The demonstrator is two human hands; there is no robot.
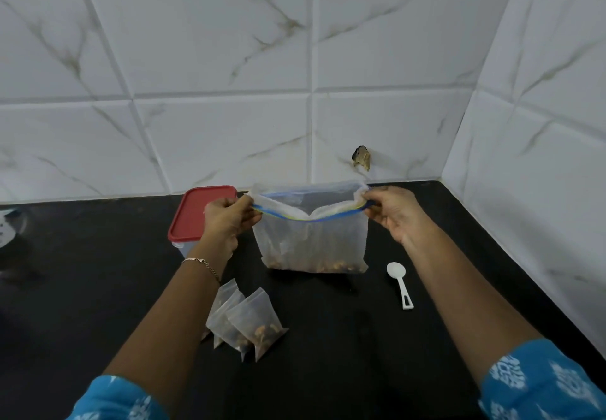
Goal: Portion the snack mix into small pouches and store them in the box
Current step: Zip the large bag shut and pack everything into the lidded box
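Hands grip the two top corners of the big zip bag standing upright on the black counter: left hand pinches one corner, right hand the other. Filled pouches lie near the left forearm, a white spoon lies to the bag's right, and the red-lidded box sits behind the left hand.

counts: large zip bag x1. small pouches x3 as far as i can tell, they overlap so the count isn't firm. box x1, red lid x1. white spoon x1. hands x2: left hand, right hand. bracelet x1.
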